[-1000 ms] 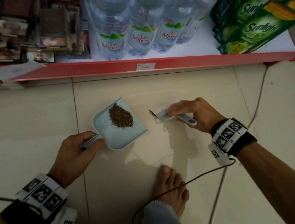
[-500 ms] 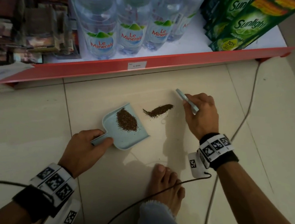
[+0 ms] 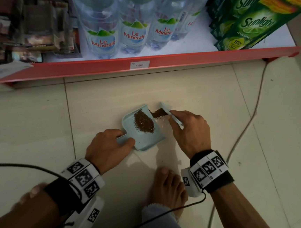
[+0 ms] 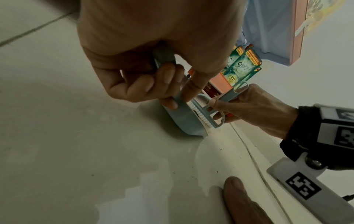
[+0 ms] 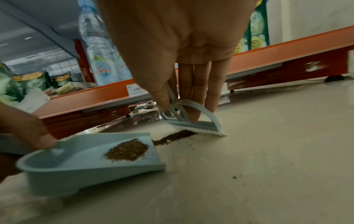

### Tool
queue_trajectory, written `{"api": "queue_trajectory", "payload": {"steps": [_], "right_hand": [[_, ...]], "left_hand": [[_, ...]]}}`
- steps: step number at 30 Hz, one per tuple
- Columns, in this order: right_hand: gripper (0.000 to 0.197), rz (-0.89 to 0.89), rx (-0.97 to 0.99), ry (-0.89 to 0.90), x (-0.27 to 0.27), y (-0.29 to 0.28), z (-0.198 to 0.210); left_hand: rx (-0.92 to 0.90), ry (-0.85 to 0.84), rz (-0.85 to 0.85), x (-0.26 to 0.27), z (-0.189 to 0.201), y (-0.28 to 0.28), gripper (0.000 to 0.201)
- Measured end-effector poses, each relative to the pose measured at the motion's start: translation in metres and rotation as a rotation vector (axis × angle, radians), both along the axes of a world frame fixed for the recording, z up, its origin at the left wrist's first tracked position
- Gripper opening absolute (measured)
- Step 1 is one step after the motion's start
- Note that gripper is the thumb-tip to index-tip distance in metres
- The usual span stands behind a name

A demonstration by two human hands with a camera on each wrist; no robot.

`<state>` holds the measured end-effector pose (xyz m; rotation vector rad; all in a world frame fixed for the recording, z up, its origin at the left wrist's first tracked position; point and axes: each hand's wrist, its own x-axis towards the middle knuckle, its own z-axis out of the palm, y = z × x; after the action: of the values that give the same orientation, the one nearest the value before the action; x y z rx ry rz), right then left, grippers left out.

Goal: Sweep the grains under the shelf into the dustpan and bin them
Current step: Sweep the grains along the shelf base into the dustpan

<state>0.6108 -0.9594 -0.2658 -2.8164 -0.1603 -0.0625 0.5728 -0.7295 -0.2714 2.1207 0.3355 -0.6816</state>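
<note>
A pale blue dustpan [image 3: 144,140] lies on the floor tiles with a heap of brown grains [image 3: 143,122] inside it. My left hand [image 3: 109,146] grips the dustpan's handle [image 4: 164,60]. My right hand [image 3: 190,131] holds a small pale blue brush [image 3: 169,112] by its handle, bristles on the floor. A streak of loose grains [image 5: 176,137] lies between the brush [image 5: 193,122] and the dustpan's lip [image 5: 155,150]. The red-edged shelf [image 3: 150,66] runs just beyond.
Water bottles [image 3: 102,33] and green soap packs [image 3: 244,29] stand on the shelf. My bare foot [image 3: 167,186] rests just below the dustpan. A cable [image 3: 242,132] runs along the floor on the right. A few stray grains [image 5: 234,177] dot the tile.
The dustpan has slid up and right toward the loose grains. My right hand has brought the brush down behind the streak, pushing it against the dustpan's lip.
</note>
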Motion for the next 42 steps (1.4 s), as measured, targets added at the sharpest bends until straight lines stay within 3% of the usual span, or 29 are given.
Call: {"api": "queue_trajectory", "payload": {"steps": [4, 9, 13, 18, 22, 25, 27, 30, 34, 38, 42], "right_hand": [[0.024, 0.003, 0.053, 0.030, -0.007, 0.010, 0.003], [0.018, -0.045, 0.377, -0.065, -0.007, 0.018, 0.010], [0.017, -0.088, 0.217, -0.153, 0.003, 0.011, 0.014], [0.025, -0.049, -0.014, 0.004, 0.003, 0.010, 0.008], [0.023, 0.036, 0.149, 0.044, -0.008, 0.024, 0.006], [0.019, 0.004, 0.280, -0.079, -0.007, 0.026, 0.010], [0.020, -0.020, 0.237, -0.145, -0.003, 0.023, 0.012], [0.021, -0.064, 0.082, -0.159, 0.005, 0.015, 0.013], [0.026, -0.011, 0.019, -0.003, 0.002, 0.018, 0.006], [0.025, 0.074, 0.257, 0.052, -0.009, 0.032, 0.004], [0.019, -0.003, 0.364, -0.076, -0.003, 0.025, 0.011]], "left_hand": [[0.017, 0.043, -0.011, 0.002, 0.004, -0.009, 0.064], [0.036, 0.052, -0.023, 0.004, 0.006, -0.013, 0.060], [0.047, 0.055, -0.032, 0.003, 0.006, -0.013, 0.064], [0.051, 0.057, -0.047, 0.000, 0.004, -0.014, 0.068], [0.046, 0.058, -0.044, -0.001, 0.003, -0.015, 0.069], [0.033, 0.051, -0.041, -0.002, 0.002, -0.014, 0.069], [0.026, 0.051, -0.041, -0.004, 0.001, -0.013, 0.067], [0.019, 0.034, -0.044, -0.008, -0.001, -0.011, 0.045], [-0.001, 0.046, -0.016, -0.010, 0.000, -0.011, 0.041], [0.003, 0.033, -0.001, -0.010, -0.005, -0.011, 0.042], [-0.008, 0.006, 0.008, -0.012, -0.011, -0.009, 0.042]]}}
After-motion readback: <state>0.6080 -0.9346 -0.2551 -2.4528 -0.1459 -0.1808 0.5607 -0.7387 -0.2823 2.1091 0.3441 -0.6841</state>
